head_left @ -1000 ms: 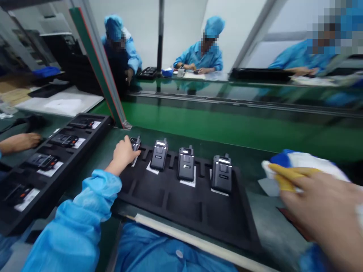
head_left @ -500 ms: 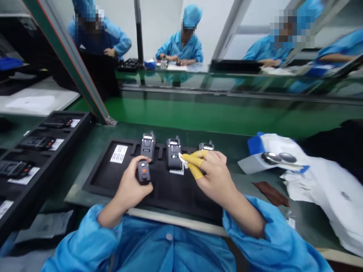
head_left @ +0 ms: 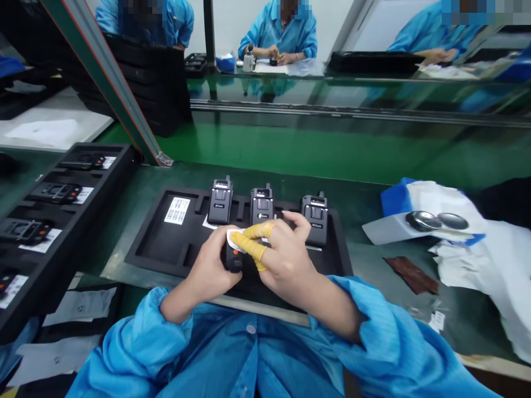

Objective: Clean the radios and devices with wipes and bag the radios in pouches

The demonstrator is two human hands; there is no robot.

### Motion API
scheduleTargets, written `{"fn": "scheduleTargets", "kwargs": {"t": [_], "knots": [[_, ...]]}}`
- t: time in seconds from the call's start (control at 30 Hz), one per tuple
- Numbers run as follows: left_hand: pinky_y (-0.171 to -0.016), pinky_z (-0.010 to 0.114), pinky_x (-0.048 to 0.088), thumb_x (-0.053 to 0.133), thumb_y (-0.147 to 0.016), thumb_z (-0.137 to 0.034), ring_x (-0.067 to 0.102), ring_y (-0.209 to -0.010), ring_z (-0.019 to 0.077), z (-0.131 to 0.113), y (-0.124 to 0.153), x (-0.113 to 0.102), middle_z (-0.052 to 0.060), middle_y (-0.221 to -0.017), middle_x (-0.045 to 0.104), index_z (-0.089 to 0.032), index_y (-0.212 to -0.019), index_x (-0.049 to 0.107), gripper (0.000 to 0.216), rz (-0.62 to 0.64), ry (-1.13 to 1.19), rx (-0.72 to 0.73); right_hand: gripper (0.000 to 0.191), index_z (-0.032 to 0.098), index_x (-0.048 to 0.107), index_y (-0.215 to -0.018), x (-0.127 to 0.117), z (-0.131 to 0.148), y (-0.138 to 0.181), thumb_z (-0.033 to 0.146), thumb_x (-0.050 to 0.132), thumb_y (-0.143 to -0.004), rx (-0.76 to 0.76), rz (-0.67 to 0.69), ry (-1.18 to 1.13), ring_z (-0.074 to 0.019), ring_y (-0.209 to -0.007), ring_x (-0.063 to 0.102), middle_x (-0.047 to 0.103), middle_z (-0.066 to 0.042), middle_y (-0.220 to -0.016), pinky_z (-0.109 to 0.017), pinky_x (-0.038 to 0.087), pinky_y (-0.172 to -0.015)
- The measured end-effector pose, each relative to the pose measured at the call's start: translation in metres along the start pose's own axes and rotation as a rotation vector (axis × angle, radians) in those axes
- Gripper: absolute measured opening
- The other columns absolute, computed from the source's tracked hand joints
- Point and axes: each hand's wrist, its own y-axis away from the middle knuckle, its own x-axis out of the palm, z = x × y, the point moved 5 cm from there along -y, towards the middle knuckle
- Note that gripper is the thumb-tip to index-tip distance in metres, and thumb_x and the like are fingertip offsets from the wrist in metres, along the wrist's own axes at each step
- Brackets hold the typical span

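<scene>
Small radio (head_left: 233, 258), taken from leftmost slot of tray (head_left: 166, 251), now clamped in left hand (head_left: 211, 268) grip over tray front. Right hand (head_left: 288, 262) brought onto it, white wipe (head_left: 232, 236) pinched under yellow-cotted fingertips (head_left: 249, 247). Three radios (head_left: 261, 205) left upright. Wiping judged begun.

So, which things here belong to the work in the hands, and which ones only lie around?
In use: left hand gripping a black radio; right hand holding a small white piece against it; black tray with three more radios.
Lying about: second tray at the left; white cloths; two metal lids; brown strip.
</scene>
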Motion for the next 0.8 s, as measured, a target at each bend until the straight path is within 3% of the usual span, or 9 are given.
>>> {"fn": "scheduleTargets", "kwargs": {"t": [0.2,0.43,0.67,0.8], "knots": [[-0.085,0.031,0.047,0.052,-0.055,-0.004,0.059,-0.097,0.0183,-0.001,0.001,0.001,0.003,-0.104,0.061,-0.020,-0.106,0.051,0.053,0.038,0.023,0.047,0.052,0.034,0.062,-0.115,0.000,0.002,0.002,0.001,0.044,-0.079,-0.062,-0.009,-0.052,-0.0136,-0.087,0.056,0.068,0.005,-0.085,-0.042,0.021,-0.098],[-0.087,0.032,0.048,0.054,-0.057,-0.005,0.060,-0.098,0.0189,-0.003,0.000,0.000,0.005,-0.105,0.061,-0.019,-0.107,0.052,0.051,0.032,-0.010,0.053,0.051,0.034,0.065,-0.108,-0.003,-0.001,0.009,-0.001,0.044,-0.078,-0.057,-0.004,-0.114,-0.0117,-0.086,0.058,0.068,0.006,-0.081,-0.042,0.021,-0.099],[-0.083,0.031,0.049,0.052,-0.056,-0.003,0.058,-0.095,0.0182,-0.003,0.000,0.000,0.003,-0.104,0.060,-0.020,-0.109,0.050,0.056,0.053,-0.032,0.049,0.049,0.032,0.064,-0.110,-0.007,-0.018,0.015,-0.001,0.049,-0.077,0.097,-0.098,-0.057,-0.0124,-0.081,0.058,0.064,0.001,-0.083,-0.043,0.026,-0.095],[-0.085,0.031,0.048,0.051,-0.057,-0.001,0.058,-0.097,0.0183,-0.005,0.000,0.001,0.004,-0.105,0.060,-0.021,-0.107,0.050,0.054,0.052,-0.012,0.074,0.049,0.032,0.065,-0.111,-0.003,-0.006,0.009,0.001,0.047,-0.078,0.039,-0.066,-0.066,-0.0130,-0.084,0.057,0.065,0.002,-0.082,-0.044,0.024,-0.096]]}}
